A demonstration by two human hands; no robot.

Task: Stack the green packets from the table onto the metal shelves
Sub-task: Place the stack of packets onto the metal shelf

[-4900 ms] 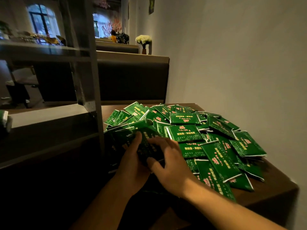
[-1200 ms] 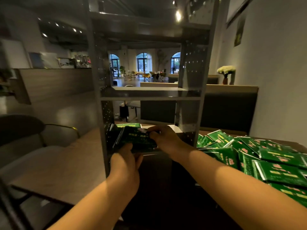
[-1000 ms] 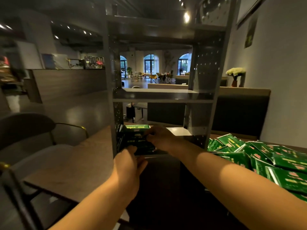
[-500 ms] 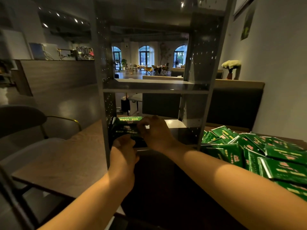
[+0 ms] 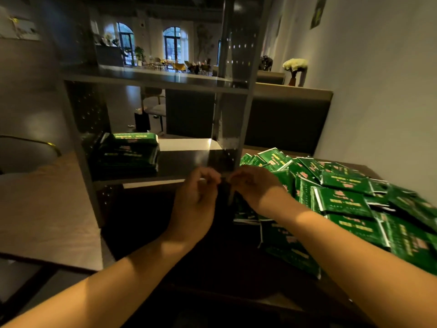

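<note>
A stack of green packets (image 5: 131,152) lies on the lower metal shelf (image 5: 186,162), at its left end. A big loose heap of green packets (image 5: 343,200) covers the table on the right. My left hand (image 5: 196,200) and my right hand (image 5: 255,185) hover side by side in front of the shelf's right post (image 5: 236,95), between the stack and the heap. Both hands have loosely curled fingers and hold nothing that I can see. They are blurred by motion.
An upper shelf board (image 5: 153,80) spans above the stack. A wooden table (image 5: 47,209) extends left, with a chair (image 5: 26,150) beyond it. A wall runs along the right, and a vase of white flowers (image 5: 295,69) stands on a ledge behind.
Both hands let go of the packet stack on the lower shelf and drew back to the right, toward the heap. The stack stays on the shelf.
</note>
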